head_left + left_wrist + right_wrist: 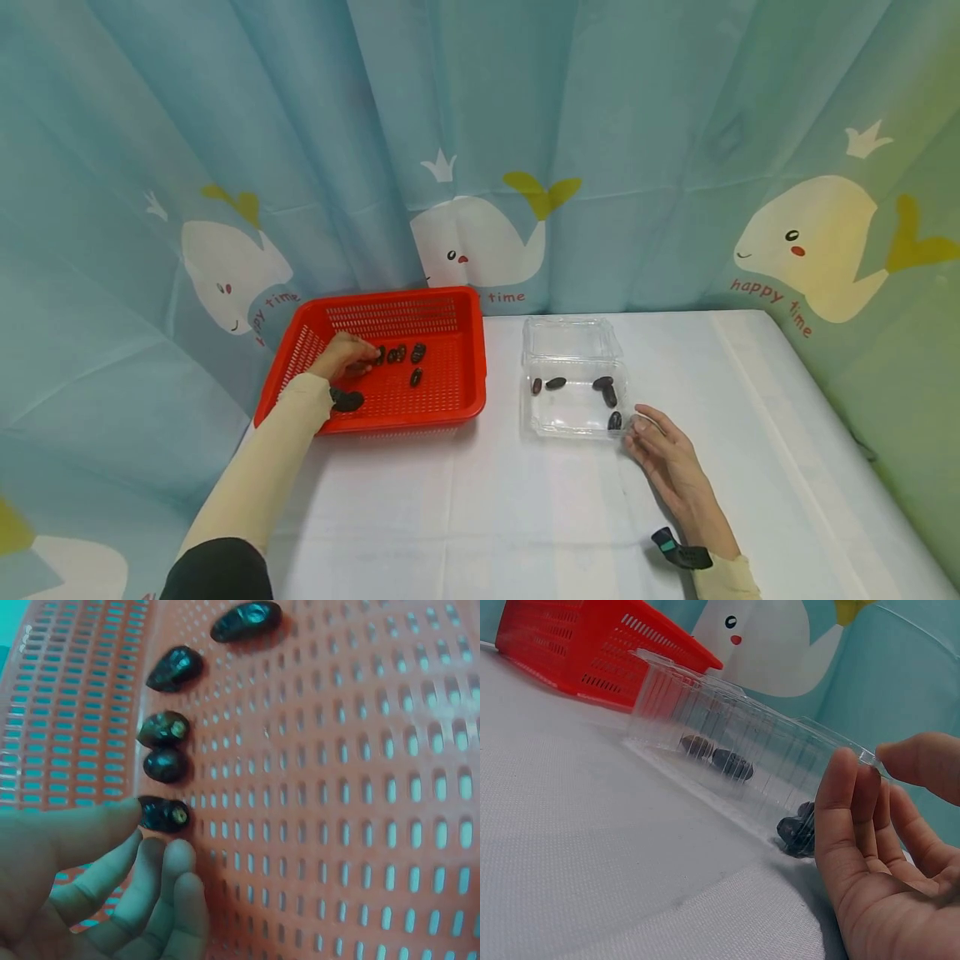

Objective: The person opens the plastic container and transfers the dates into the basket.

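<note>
Inside a red plastic basket (482,367), my left hand (347,354) has its thumb and fingertips at one end of a dark date (165,814), pinching it. Several more dates lie in the basket, among them a date (416,377) nearer its front. At the right, a clear plastic clamshell box (570,423) stands with its lid folded back. My right hand (667,458) grips the box's front right corner, the thumb on the rim and the fingers against the outer wall. Several dates rest in the box, including a date (556,383) towards its left and a date (615,420) near the held corner.
A white cloth (510,508) covers the table. Behind it hangs a blue curtain (637,167) printed with whales, and its folds also line both sides. The basket's back rim stands close to the curtain, and the box's raised lid (572,337) lies toward it.
</note>
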`<state>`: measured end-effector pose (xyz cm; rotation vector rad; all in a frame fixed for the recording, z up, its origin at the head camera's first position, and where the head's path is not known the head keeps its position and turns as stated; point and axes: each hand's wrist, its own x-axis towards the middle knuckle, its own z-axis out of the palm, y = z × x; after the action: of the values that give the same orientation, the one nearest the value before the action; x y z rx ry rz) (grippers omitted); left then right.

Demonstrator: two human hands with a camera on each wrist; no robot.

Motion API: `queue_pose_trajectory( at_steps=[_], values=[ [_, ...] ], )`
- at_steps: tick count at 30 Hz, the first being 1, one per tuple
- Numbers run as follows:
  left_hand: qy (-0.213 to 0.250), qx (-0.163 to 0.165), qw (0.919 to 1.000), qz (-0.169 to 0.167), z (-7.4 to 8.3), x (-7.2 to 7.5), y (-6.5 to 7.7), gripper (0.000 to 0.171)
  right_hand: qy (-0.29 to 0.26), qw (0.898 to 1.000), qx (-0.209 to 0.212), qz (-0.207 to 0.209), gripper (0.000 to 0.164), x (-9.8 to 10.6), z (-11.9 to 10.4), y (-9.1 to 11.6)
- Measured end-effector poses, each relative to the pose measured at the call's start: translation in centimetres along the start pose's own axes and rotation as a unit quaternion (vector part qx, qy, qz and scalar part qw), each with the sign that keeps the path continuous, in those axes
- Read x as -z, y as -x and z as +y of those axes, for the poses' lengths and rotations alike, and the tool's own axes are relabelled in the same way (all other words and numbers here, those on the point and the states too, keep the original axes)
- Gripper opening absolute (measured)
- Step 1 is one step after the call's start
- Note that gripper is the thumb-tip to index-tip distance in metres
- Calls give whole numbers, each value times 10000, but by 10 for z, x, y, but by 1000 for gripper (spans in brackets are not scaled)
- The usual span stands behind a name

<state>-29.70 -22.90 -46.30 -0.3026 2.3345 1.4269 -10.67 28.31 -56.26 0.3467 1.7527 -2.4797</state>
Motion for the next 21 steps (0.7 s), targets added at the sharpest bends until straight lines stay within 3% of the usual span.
queue_pose_trajectory(
  at_steps=[5,21],
  values=[
    [118,-20,9999,62,5,-1,1,34,-20,10000,14,-17,36,0,0,1],
    [695,-84,9959,-579,46,-27,17,51,-132,9999,28,-91,34,0,-1,1]
  ],
)
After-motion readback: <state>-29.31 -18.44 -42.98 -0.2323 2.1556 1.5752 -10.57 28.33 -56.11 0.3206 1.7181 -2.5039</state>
